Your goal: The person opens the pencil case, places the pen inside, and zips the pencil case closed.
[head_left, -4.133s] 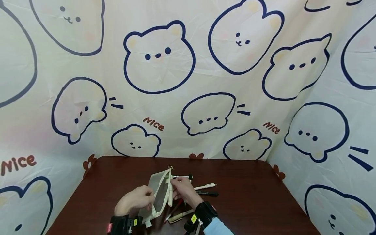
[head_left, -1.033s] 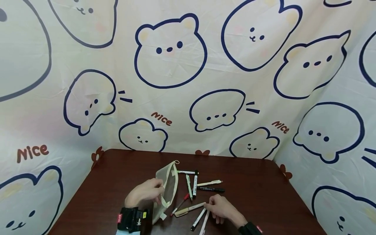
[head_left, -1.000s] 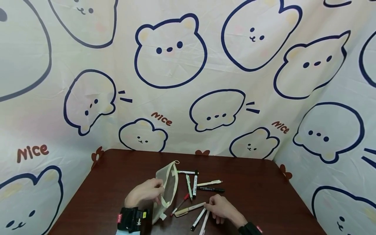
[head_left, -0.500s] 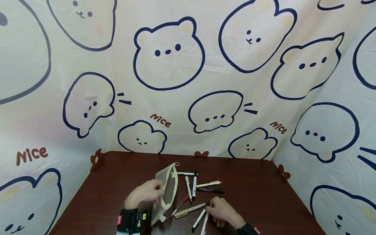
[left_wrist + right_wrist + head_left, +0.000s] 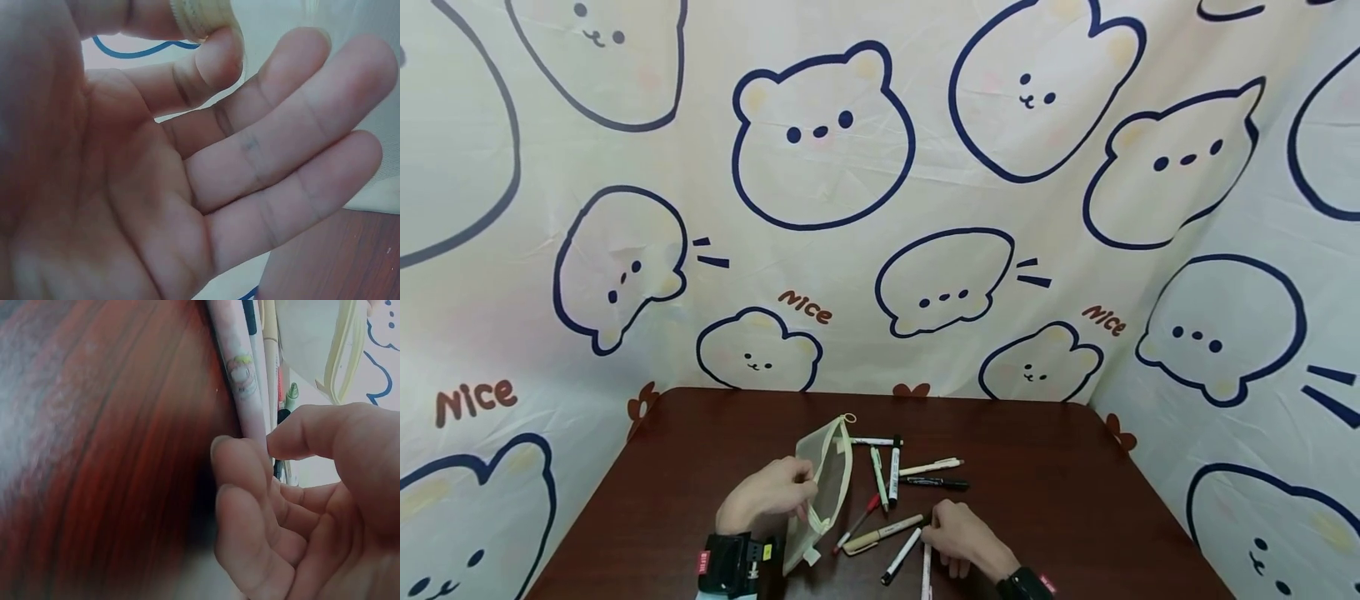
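Note:
A pale cream zip pencil pouch [image 5: 812, 450] stands tilted on the table with its mouth facing right. My left hand [image 5: 767, 498] is at its near left edge; in the left wrist view the thumb and index finger pinch the zipper edge [image 5: 203, 17], the other fingers extended. My right hand [image 5: 964, 533] is low over the table, right of the pouch. Between its thumb and fingertips it pinches the end of a pale pink pen [image 5: 240, 375] with a small cartoon print. That pen [image 5: 927, 573] points toward the table's front in the head view.
Left of the right hand lie a white marker with a black cap [image 5: 901, 557] and a tan pen [image 5: 882, 535]. Farther back are a red pen [image 5: 856, 523], a green pen [image 5: 879, 479], a black marker [image 5: 934, 482] and several white ones. A patterned cloth [image 5: 820, 183] hangs behind the table.
The right hand has left the pouch's mouth and come right and nearer to the pale pink pen. In the last half second that pen's near end has swung right. The left hand keeps hold of the pouch.

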Demonstrator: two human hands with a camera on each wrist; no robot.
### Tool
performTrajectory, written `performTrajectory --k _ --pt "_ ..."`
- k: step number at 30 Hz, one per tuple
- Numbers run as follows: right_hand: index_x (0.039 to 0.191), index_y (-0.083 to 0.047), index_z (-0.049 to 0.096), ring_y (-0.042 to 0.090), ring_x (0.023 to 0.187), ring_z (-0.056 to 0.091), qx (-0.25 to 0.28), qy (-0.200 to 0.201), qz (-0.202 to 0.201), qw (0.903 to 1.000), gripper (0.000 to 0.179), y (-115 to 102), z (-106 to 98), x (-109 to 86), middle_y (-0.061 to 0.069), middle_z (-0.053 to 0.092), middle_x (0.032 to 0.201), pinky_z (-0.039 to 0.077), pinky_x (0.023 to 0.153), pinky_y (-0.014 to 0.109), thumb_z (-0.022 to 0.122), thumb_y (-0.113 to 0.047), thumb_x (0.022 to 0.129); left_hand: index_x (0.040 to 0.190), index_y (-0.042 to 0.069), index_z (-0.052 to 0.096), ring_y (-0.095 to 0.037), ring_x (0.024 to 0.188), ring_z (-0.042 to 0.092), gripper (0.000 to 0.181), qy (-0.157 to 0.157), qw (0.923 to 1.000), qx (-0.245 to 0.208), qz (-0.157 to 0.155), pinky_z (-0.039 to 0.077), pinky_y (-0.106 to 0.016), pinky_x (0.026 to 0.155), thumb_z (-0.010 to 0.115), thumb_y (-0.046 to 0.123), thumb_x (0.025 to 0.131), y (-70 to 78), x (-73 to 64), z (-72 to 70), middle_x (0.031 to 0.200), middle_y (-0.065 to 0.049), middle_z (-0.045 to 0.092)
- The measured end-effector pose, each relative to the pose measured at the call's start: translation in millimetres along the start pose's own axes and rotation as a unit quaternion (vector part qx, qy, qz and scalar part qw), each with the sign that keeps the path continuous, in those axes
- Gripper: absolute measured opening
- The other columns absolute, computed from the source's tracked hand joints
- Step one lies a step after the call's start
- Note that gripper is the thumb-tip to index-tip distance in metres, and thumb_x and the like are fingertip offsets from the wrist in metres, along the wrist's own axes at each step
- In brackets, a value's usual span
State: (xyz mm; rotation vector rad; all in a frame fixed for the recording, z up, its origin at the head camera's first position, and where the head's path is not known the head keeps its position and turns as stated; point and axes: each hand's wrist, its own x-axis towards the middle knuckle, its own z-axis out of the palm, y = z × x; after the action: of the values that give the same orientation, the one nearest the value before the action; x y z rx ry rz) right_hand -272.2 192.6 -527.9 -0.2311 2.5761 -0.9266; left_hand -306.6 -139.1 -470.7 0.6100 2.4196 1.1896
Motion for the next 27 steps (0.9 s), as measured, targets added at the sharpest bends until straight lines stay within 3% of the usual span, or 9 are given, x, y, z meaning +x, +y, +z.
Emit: performTrajectory --k 9,12,18,27 --pt "0.06 -0.009 0.063 0.012 0.036 0.052 -0.009 0.006 0.023 0.9997 0.029 -5.2 1.6 1.0 0.001 0.055 0.046 0.046 0.037 0.031 0.06 -0.018 0.088 0.078 0.008 0.054 -0.022 0.068 0.067 0.018 -0.001 0.9999 0.004 -0.01 0.046 -0.031 0.059 0.05 0.014 0.095 1.4 -2.2 -0.4 0.075 -0.005 0.06" --pt "0.064 -0.008 0.063 0.014 0.039 0.055 0.008 0.001 0.027 0.9996 0.028 -4.8 -3.2 -2.0 0.004 0.058 0.049 0.048 0.04 0.034 0.061 -0.019 0.09 0.078 0.009 0.054 -0.023 0.069 0.068 0.019 -0.002 0.9999 0.002 -0.01 0.045 -0.032 0.059 0.05 0.014 0.095 1.4 -2.1 0.6 0.076 -0.005 0.059" --pt "0.079 -0.006 0.061 0.014 0.043 0.053 0.056 -0.008 -0.01 0.9983 0.022 6.6 -15.0 -1.3 0.005 0.061 0.06 0.047 0.044 0.036 0.056 -0.021 0.094 0.078 0.009 0.055 -0.023 0.068 0.068 0.017 0.003 1.0 0.006 -0.004 0.044 -0.031 0.059 0.051 0.013 0.094 1.3 -1.8 1.9 0.075 -0.005 0.059" --pt "0.08 -0.006 0.059 0.008 0.037 0.046 0.118 0.058 -0.007 0.9913 0.019 -3.7 -23.6 9.6 0.001 0.058 0.056 0.04 0.038 0.024 0.054 -0.021 0.092 0.079 0.008 0.056 -0.019 0.066 0.067 0.015 0.001 1.0 0.005 -0.004 0.045 -0.032 0.06 0.051 0.012 0.093 1.9 -2.4 2.0 0.077 -0.005 0.058"
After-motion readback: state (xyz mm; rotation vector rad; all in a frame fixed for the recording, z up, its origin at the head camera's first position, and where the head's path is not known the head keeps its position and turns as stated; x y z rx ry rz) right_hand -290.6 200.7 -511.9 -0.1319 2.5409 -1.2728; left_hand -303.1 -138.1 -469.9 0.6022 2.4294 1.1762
